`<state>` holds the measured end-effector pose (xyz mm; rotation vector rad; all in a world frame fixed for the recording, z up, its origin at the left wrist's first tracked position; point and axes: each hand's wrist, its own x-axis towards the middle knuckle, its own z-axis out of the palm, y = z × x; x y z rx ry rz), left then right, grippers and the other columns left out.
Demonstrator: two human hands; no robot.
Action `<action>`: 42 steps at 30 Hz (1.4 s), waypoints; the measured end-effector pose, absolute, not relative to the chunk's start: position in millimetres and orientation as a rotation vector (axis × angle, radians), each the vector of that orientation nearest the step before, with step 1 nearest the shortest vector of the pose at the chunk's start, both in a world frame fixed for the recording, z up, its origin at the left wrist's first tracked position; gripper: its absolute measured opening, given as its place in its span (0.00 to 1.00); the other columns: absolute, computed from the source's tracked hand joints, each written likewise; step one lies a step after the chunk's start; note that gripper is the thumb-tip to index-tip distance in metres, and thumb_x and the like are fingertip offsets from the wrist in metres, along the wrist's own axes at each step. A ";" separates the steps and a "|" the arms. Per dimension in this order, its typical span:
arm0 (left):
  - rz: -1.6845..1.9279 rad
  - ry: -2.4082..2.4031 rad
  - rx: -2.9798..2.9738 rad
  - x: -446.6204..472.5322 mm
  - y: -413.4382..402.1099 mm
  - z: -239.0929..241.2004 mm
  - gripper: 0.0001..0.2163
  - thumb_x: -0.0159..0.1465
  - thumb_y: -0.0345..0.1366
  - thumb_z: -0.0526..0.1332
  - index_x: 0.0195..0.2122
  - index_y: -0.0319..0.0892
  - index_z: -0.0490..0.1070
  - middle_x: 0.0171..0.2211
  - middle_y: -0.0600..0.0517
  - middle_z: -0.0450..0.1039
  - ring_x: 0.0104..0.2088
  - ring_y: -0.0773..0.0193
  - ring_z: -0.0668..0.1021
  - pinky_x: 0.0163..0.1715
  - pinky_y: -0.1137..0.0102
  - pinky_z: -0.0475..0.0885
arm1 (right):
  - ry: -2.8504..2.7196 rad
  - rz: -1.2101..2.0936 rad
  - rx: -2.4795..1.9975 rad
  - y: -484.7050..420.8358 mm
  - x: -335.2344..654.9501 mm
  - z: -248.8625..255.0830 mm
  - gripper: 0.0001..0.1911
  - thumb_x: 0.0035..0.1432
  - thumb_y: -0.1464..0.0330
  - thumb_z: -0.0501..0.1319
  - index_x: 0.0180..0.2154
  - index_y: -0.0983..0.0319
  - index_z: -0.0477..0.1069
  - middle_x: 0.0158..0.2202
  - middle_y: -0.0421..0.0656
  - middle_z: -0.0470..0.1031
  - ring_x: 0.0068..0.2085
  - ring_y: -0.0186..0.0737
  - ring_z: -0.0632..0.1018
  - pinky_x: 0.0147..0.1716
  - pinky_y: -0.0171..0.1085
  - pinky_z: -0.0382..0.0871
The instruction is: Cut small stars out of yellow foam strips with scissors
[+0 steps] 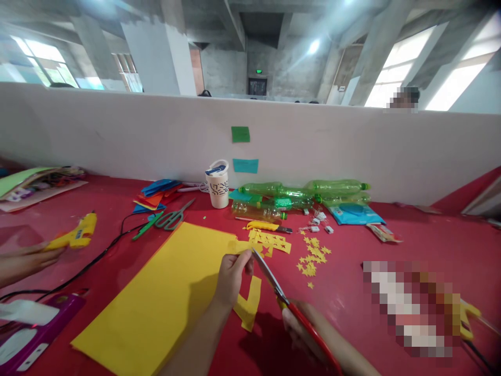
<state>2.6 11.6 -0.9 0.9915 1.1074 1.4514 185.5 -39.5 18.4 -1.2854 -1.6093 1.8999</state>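
Note:
My left hand (231, 277) pinches a strip of yellow paper (249, 303) that hangs down over the red table (352, 292). Red-handled scissors (282, 300) are gripped in my right hand (303, 326), and their blades meet the strip just beside my left fingertips. A large yellow sheet (164, 297) lies flat to the left of my hands. Behind the blades lies a yellow strip with star-shaped holes (270, 241), and several small yellow cut-out stars (312, 257) are scattered to its right.
Another person's hand (23, 258) holds a yellow glue gun (76, 235) at the left, its black cord trailing across the table. Grey scissors (172, 218), coloured paper (158, 194), a paper cup (218, 185) and green plastic bottles (305, 193) stand by the white partition.

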 end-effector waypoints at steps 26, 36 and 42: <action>1.427 1.156 1.034 2.5 10.8 2.8 0.15 0.56 0.40 0.55 0.16 0.38 0.67 0.14 0.54 0.63 0.19 0.69 0.67 0.23 0.73 0.61 | -1.593 1.904 -1.299 -38.4 186.2 16.1 0.22 0.54 0.49 0.49 0.25 0.61 0.55 0.17 0.33 0.52 0.17 0.25 0.54 0.16 0.27 0.50; 1.417 1.130 1.042 1.1 11.8 -2.3 0.15 0.58 0.39 0.55 0.17 0.38 0.66 0.15 0.54 0.63 0.19 0.69 0.66 0.23 0.73 0.61 | -1.636 1.863 -1.288 -38.5 185.0 21.0 0.22 0.54 0.49 0.50 0.25 0.62 0.55 0.17 0.32 0.49 0.17 0.25 0.54 0.15 0.28 0.47; 1.418 1.110 1.033 0.8 12.3 -2.9 0.15 0.57 0.39 0.55 0.17 0.38 0.66 0.15 0.55 0.63 0.19 0.69 0.67 0.23 0.73 0.61 | -1.590 1.826 -1.375 -37.4 183.7 8.1 0.24 0.50 0.46 0.52 0.24 0.61 0.55 0.16 0.31 0.49 0.15 0.24 0.53 0.13 0.27 0.46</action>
